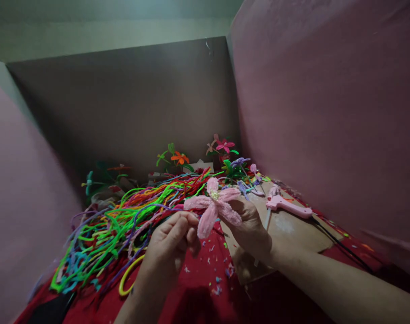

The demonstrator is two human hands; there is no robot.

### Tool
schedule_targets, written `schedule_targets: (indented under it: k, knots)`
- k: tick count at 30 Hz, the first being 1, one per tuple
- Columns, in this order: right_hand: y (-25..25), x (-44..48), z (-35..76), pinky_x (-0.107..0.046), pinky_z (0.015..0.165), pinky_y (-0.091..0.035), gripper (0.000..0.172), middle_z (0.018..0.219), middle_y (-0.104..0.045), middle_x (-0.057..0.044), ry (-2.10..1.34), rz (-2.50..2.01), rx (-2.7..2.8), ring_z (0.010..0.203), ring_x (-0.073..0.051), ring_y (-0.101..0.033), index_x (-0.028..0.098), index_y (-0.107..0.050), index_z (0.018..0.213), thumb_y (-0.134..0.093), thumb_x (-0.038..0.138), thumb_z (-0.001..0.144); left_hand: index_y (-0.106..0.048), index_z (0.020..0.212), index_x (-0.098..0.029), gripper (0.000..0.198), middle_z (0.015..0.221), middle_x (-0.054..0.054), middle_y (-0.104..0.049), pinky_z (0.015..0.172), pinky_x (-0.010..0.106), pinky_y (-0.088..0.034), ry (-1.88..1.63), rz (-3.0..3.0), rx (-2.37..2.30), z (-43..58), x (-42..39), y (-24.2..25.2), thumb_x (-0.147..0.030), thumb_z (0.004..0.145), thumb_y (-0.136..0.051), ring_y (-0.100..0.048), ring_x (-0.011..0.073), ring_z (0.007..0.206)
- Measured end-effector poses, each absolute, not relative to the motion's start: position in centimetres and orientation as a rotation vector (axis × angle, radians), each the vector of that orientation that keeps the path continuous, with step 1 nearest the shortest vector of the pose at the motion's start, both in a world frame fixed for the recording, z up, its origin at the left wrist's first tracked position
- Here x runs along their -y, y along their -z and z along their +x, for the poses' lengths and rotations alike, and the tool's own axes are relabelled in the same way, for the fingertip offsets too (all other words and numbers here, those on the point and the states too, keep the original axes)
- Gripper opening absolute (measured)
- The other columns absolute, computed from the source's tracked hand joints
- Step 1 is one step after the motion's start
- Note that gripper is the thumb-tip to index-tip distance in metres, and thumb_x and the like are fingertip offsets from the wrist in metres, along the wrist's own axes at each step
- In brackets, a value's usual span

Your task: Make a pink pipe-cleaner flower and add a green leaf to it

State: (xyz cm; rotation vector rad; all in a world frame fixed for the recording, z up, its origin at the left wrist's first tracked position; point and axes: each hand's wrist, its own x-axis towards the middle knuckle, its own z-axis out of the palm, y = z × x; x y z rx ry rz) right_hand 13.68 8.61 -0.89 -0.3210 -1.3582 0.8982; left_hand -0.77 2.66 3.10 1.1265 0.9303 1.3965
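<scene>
— How is the right hand (248,225) set?
— Closed around the back of the pink flower (213,207), holding it above the red cloth (198,288), face up, probably so the petals stay free.
— And the left hand (173,240)?
— Fingers pinched together at the lowest petal.
— Around them?
— Pipe cleaners (123,211) are heaped to the left; a glue gun (287,206) lies on cardboard (292,229) to the right.

fuzzy chenille flower (214,204); matt red cloth (205,288).
</scene>
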Motion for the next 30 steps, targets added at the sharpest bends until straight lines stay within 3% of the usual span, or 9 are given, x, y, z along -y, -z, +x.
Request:
schedule_targets:
  k: [2, 5, 13, 25, 30]
  knots:
    - [1.0, -8.7, 13.5, -0.033, 0.08, -0.043, 0.011, 0.078, -0.061, -0.002, -0.8, -0.291, 1.405, 0.079, -0.015, -0.055, 0.023, -0.066, 0.075, -0.058, 0.021, 0.082, -0.057, 0.068, -0.014, 0.034, 0.048, -0.005, -0.042, 0.039, 0.02, -0.031, -1.324, 1.076, -0.809, -0.2, -2.1, -3.2, -0.046, 0.068, -0.066, -0.035, 0.0064, 0.04]
    - [0.9, -8.5, 13.3, -0.032, 0.078, -0.043, 0.011, 0.073, -0.058, -0.001, -0.688, -0.272, 1.441, 0.078, -0.015, -0.054, 0.023, -0.065, 0.074, -0.058, 0.02, 0.081, -0.052, 0.061, -0.015, 0.03, 0.045, -0.007, -0.034, 0.038, 0.017, -0.027, -1.259, 1.011, -0.798, 0.7, -1.6, -3.2, -0.038, 0.066, -0.07, -0.027, 0.0034, 0.038]
    - [0.0, -7.3, 13.4, -0.033, 0.08, -0.043, 0.022, 0.069, -0.058, -0.002, -0.853, -0.296, 1.459, 0.08, -0.015, -0.054, 0.02, -0.062, 0.068, -0.051, 0.024, 0.086, -0.057, 0.053, -0.013, 0.023, 0.041, -0.006, -0.037, 0.039, 0.018, -0.024, -1.316, 1.053, -0.924, 0.5, -2.3, -2.3, -0.026, 0.063, -0.072, -0.031, 0.0031, 0.038]
    - [0.0, -7.1, 13.3, -0.032, 0.082, -0.043, 0.019, 0.076, -0.055, -0.002, -0.905, -0.286, 1.418, 0.082, -0.014, -0.053, 0.019, -0.06, 0.069, -0.051, 0.023, 0.085, -0.067, 0.067, -0.013, 0.017, 0.047, -0.004, -0.045, 0.043, 0.018, -0.029, -1.282, 1.265, -1.082, -0.6, -2.1, -2.5, -0.029, 0.066, -0.072, -0.036, 0.0044, 0.043]
    - [0.4, -7.3, 13.2, -0.032, 0.083, -0.044, 0.016, 0.079, -0.058, -0.002, -0.927, -0.286, 1.432, 0.085, -0.015, -0.054, 0.02, -0.062, 0.072, -0.053, 0.024, 0.084, -0.07, 0.079, -0.014, 0.027, 0.053, -0.001, -0.053, 0.04, 0.018, -0.031, -1.243, 1.262, -0.997, -0.9, -2.2, -3.2, -0.034, 0.062, -0.075, -0.04, 0.0052, 0.042]
